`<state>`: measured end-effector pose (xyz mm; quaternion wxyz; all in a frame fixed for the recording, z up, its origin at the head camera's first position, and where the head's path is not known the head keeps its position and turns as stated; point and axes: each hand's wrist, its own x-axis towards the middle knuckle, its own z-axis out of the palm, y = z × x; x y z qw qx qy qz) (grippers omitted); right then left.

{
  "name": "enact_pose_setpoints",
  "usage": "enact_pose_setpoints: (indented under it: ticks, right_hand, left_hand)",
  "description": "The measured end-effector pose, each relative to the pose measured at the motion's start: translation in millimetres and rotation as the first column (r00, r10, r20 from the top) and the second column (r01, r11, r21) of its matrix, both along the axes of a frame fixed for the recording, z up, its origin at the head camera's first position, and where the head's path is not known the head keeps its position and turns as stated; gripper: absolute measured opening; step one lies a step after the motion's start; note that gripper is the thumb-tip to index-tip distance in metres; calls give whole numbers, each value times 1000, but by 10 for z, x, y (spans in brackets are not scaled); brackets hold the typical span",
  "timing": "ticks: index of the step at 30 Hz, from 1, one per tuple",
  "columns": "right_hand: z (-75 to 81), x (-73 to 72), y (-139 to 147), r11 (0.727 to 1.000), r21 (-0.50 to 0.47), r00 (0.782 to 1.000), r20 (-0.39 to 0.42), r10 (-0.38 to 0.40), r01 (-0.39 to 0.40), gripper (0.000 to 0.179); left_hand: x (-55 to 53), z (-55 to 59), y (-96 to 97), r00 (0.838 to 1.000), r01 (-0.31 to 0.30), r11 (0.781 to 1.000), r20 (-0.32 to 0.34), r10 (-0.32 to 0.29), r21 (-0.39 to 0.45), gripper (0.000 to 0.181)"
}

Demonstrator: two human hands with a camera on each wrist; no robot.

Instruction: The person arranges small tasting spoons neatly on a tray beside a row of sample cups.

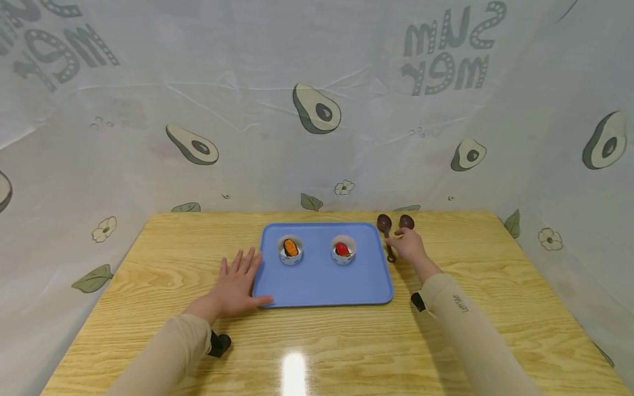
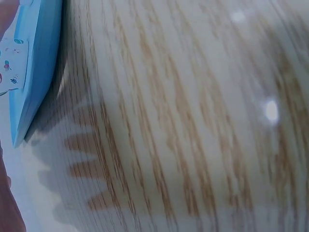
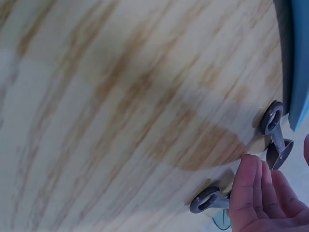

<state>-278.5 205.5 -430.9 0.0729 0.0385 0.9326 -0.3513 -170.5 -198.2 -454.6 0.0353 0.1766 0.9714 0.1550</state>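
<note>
Two dark brown spoons lie at the tray's right side: a left spoon (image 1: pixel 384 223) and a right spoon (image 1: pixel 406 221). My right hand (image 1: pixel 412 247) is over the right spoon's handle, fingers reaching toward the left spoon's handle. In the right wrist view its fingers look fairly straight, near both ring-ended handles; contact cannot be told. My left hand (image 1: pixel 234 290) is spread at the left edge of the blue tray (image 1: pixel 322 291), thumb over its near corner. On the tray stand a cup (image 1: pixel 290 258) with an orange-topped sushi piece (image 1: pixel 290 247) and a cup (image 1: pixel 343 258) with a red-topped one (image 1: pixel 342 249).
The wooden table (image 1: pixel 317 341) extends around the tray on all sides. Behind it hangs a pale cloth (image 1: pixel 247 165) printed with avocados, leaves and flowers. A black wrist device (image 1: pixel 219 344) sits under the left sleeve, and another (image 1: pixel 417 301) under the right.
</note>
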Motion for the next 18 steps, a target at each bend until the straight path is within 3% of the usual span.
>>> enact_pose_setpoints:
  ticks: [11, 18]
  right_hand:
    - [-65, -71, 5, 999, 46, 1000, 6, -11, 10, 45]
    - [-126, -141, -43, 997, 77, 999, -39, -7, 10, 36]
  left_hand:
    - [-56, -55, 69, 1000, 22, 998, 16, -22, -51, 103]
    - [-52, -31, 129, 997, 52, 993, 56, -46, -102, 102]
